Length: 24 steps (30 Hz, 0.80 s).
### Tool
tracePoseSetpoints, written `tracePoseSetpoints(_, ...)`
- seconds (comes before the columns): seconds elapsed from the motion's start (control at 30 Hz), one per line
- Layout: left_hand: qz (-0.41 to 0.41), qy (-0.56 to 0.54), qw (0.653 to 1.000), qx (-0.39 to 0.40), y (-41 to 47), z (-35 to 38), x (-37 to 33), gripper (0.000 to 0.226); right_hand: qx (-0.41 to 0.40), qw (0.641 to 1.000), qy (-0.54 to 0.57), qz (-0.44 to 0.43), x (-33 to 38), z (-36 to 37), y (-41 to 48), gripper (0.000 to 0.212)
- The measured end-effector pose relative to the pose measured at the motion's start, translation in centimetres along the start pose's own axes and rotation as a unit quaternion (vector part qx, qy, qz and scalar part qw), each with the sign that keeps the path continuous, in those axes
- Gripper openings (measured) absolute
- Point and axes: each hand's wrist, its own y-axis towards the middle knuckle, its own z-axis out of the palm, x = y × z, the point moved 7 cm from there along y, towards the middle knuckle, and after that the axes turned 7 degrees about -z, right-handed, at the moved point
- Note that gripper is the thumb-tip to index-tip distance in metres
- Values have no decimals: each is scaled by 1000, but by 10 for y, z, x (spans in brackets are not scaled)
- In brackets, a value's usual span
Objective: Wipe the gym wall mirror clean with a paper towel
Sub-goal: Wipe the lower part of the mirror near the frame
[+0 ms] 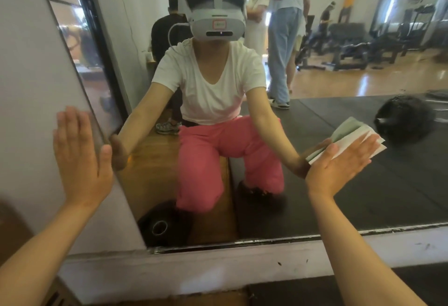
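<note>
We found the left hand (pixel 80 157) laid flat against the pale wall (pixel 29 75) just beside the left edge of the mirror (pixel 339 208). Its fingers were straight and together, pointing up, and it grasped nothing. The thumb lay near the mirror's edge.

The right hand (pixel 339 167) was spread flat, fingers straight and angled up to the right. It pressed a folded paper towel (pixel 351 136) against the glass in the lower right part of the mirror. The towel was white with a pale green side. It lay between palm and glass, and its corners stuck out beyond the fingertips. No finger was seen curled round it. We could not tell whether the thumb pinched its lower edge.

The mirror showed the person crouched close to it, in a white shirt and pink trousers, wearing a white headset (pixel 215 22), both arms stretched out to meet the real hands. Also reflected were a dark floor mat, a black ball (pixel 402 121) near the towel, a black weight plate (pixel 164 224) low at the left, gym machines at the far right, and several people standing or sitting behind.

A pale ledge (pixel 218 264) ran under the mirror's bottom edge, with small dark marks on it towards the right.
</note>
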Motion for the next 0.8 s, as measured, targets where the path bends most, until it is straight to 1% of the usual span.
tracePoseSetpoints(0.07, 49, 49, 997, 44, -15, 13, 7, 68, 13, 1000, 15, -1, 3, 4, -1, 65)
tracePoseSetpoints(0.1, 65, 70, 994, 46, -26, 22, 15, 68, 13, 1000, 23, -15, 8, 5, -1, 65)
tracePoseSetpoints(0.13, 66, 67, 994, 54, -28, 22, 14, 69, 18, 999, 30, -35, 16, 7, -2, 64)
tracePoseSetpoints(0.2, 75, 67, 994, 36, -25, 24, 15, 69, 25, 996, 33, -82, 33, 12, -8, 63)
tracePoseSetpoints(0.3, 87, 78, 993, 13, -25, 25, 16, 69, 32, 988, -2, -149, 63, 22, -22, 62)
tracePoseSetpoints(0.47, 93, 67, 993, 13, -26, 24, 20, 67, 85, 954, -11, -286, 135, 43, -81, 59)
tracePoseSetpoints(0.53, 111, 52, 992, 21, -26, 19, 28, 62, 78, 953, -16, -291, 146, 48, -98, 58)
tracePoseSetpoints(0.67, 157, 100, 982, 34, -22, 23, 45, 60, 60, 965, -25, -255, 153, 53, -103, 58)
tracePoseSetpoints(0.7, 156, 107, 982, 27, -22, 25, 47, 60, 65, 961, -23, -268, 157, 54, -108, 59)
tracePoseSetpoints(0.8, 163, 108, 981, 6, -24, 28, 47, 60, 95, 932, -2, -349, 176, 62, -139, 63)
